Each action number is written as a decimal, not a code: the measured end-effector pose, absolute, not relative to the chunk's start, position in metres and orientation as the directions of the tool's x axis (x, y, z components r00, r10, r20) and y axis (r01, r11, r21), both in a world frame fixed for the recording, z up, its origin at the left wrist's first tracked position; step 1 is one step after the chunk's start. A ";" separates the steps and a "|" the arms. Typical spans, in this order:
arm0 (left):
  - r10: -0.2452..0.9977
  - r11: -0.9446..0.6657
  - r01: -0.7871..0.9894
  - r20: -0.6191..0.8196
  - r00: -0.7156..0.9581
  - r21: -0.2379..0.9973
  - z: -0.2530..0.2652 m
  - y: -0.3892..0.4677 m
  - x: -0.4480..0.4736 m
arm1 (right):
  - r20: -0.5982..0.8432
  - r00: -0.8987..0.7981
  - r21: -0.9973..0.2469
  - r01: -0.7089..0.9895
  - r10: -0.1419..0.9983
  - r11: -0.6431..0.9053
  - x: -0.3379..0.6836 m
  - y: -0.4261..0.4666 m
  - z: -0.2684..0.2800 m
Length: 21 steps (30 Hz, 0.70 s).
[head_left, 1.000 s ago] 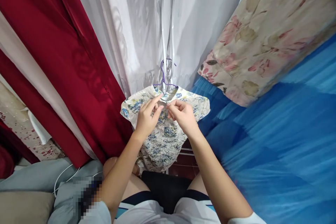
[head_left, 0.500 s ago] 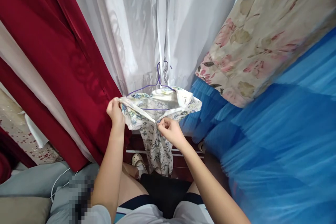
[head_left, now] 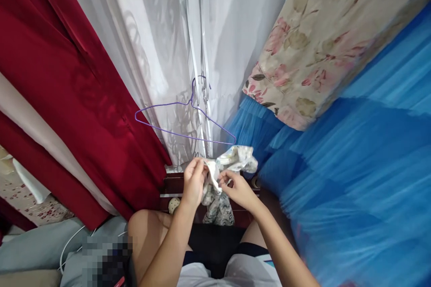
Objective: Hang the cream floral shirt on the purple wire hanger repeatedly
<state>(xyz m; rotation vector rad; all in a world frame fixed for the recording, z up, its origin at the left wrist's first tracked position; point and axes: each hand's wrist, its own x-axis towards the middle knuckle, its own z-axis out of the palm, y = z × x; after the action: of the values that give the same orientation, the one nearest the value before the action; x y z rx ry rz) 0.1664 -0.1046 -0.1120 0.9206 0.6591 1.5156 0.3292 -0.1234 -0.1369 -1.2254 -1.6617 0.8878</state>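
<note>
Bunched between my hands is a white garment with a blue and green floral print (head_left: 235, 156), its lower part hanging down over the floor. My left hand (head_left: 195, 181) pinches its white edge. On the other side my right hand (head_left: 238, 188) has its fingers curled closed on the same edge. Just above hangs a bare purple wire hanger (head_left: 182, 133), tilted down to the right and apart from the cloth. Its hook sits at a pair of white straps (head_left: 195, 49).
Dark red cloth (head_left: 101, 80) and a white curtain (head_left: 148, 63) hang ahead. To the right are a pink-flowered cloth (head_left: 296, 49) and blue tulle (head_left: 353, 179). Grey cushions (head_left: 37, 244) lie at lower left. A cream clog (head_left: 173, 205) is on the floor.
The garment has come off the purple hanger and is gathered lower down. My left hand has moved right and down, close to my right hand. The hanger has tilted.
</note>
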 end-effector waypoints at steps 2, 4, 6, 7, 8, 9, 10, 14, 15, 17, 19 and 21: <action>0.951 -0.270 -0.327 0.304 0.057 0.906 -0.094 -0.118 0.179 | 0.232 -0.277 -0.912 0.271 0.932 0.307 0.332 -0.133 -0.126; 0.912 -0.375 -0.128 0.390 0.128 0.918 -0.081 -0.124 0.186 | 0.171 -0.402 -0.961 0.133 0.900 0.242 0.332 -0.143 -0.114; 0.885 -0.418 -0.027 0.414 0.212 0.908 -0.076 -0.124 0.187 | 0.105 -0.446 -0.991 0.026 0.889 0.130 0.332 -0.150 -0.102; 0.879 -0.407 -0.014 0.396 0.265 0.913 -0.078 -0.124 0.187 | 0.080 -0.442 -0.996 -0.005 0.894 0.086 0.334 -0.153 -0.097; 0.873 -0.373 -0.022 0.359 0.329 0.928 -0.082 -0.123 0.186 | 0.060 -0.432 -0.998 -0.020 0.900 0.057 0.338 -0.155 -0.092; 0.862 -0.316 -0.039 0.304 0.405 0.948 -0.088 -0.123 0.185 | 0.046 -0.425 -0.999 -0.018 0.904 0.042 0.344 -0.157 -0.087; 0.839 -0.247 -0.048 0.238 0.489 0.968 -0.096 -0.123 0.183 | 0.032 -0.426 -0.999 0.001 0.904 0.036 0.352 -0.157 -0.081; 0.737 -0.100 0.097 0.008 0.675 0.990 -0.130 -0.125 0.173 | 0.066 -0.341 -0.981 0.147 0.938 0.123 0.404 -0.141 -0.060; 0.736 -0.110 0.126 -0.005 0.677 0.986 -0.134 -0.125 0.169 | 0.112 -0.262 -0.971 0.177 0.959 0.162 0.418 -0.131 -0.054; 0.749 -0.123 0.091 0.032 0.662 0.988 -0.136 -0.124 0.161 | 0.213 -0.067 -0.956 0.189 0.975 0.222 0.441 -0.108 -0.041; 0.777 -0.118 -0.022 0.106 0.621 0.993 -0.129 -0.122 0.154 | 0.286 0.048 -0.949 0.152 0.957 0.276 0.454 -0.082 -0.025; 0.819 -0.140 -0.113 0.179 0.545 0.984 -0.119 -0.118 0.152 | 0.310 0.026 -0.943 0.137 0.950 0.304 0.455 -0.063 -0.006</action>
<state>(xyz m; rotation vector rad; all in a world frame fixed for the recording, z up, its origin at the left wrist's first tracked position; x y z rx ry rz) 0.1523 -0.1175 -0.1193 1.4997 0.6344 0.9075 0.4555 -0.0626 -0.0056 -1.0881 -1.4009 0.8761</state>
